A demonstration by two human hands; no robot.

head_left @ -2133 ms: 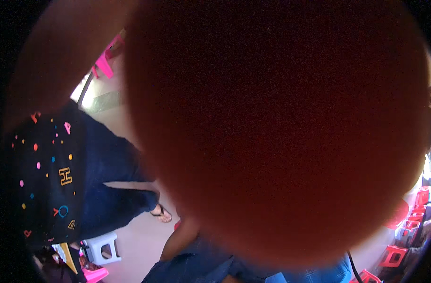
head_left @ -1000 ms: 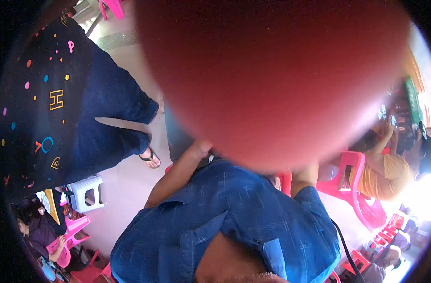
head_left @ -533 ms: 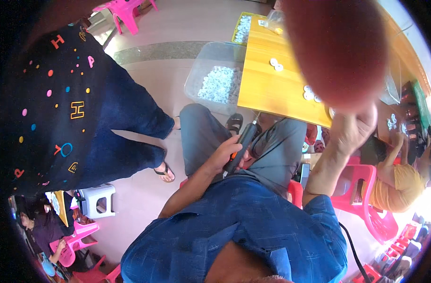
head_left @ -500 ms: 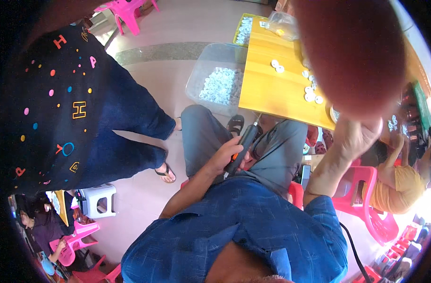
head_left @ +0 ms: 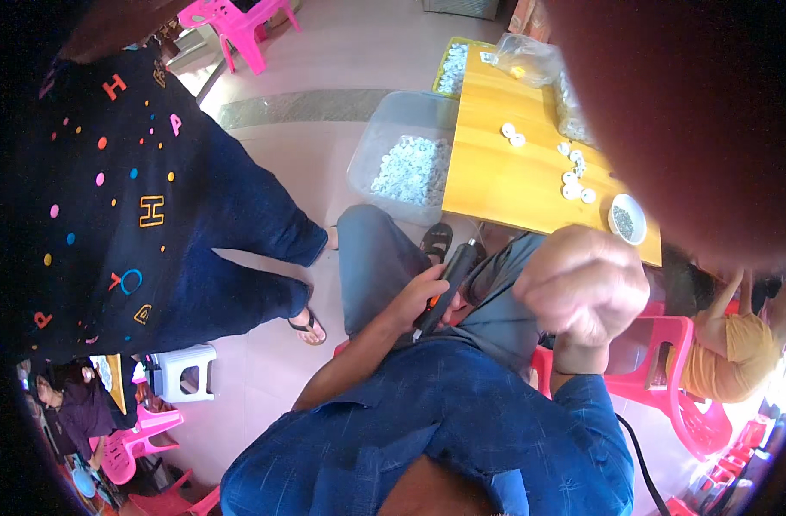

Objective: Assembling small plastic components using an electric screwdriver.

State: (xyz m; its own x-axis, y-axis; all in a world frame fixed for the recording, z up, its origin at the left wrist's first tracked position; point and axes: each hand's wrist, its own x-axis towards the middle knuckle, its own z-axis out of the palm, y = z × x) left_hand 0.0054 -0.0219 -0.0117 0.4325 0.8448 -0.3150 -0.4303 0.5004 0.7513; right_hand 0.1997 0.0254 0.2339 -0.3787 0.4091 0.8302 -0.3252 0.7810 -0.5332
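My left hand (head_left: pixel 418 298) is wrapped round a black electric screwdriver (head_left: pixel 449 288) with an orange part and a metal tip, held over my lap and tilted up toward the table. Near the table's front edge, my right hand (head_left: pixel 584 285) is raised with its fingers curled into a fist. Whatever may be inside it is hidden. Beyond it stands a white bowl (head_left: pixel 640 225) of small dark grey bits, too small to name. Several white round pieces (head_left: pixel 571 191) lie on the yellow table (head_left: pixel 487 185), and two more white discs (head_left: pixel 513 135) lie farther left.
A clear plastic bin (head_left: pixel 358 163) of white pieces stands left of the table, with a yellow tray (head_left: pixel 440 73) behind it. One person in dark clothes (head_left: pixel 169 232) stands at my left. A large dark red blur (head_left: pixel 702 112) covers the upper right. Pink chairs (head_left: pixel 668 361) stand around.
My right hand has come down and left, away from the dark blur, and is now a fist. The bowl shows more fully. The screwdriver stays in my left hand, its tip slightly lower.
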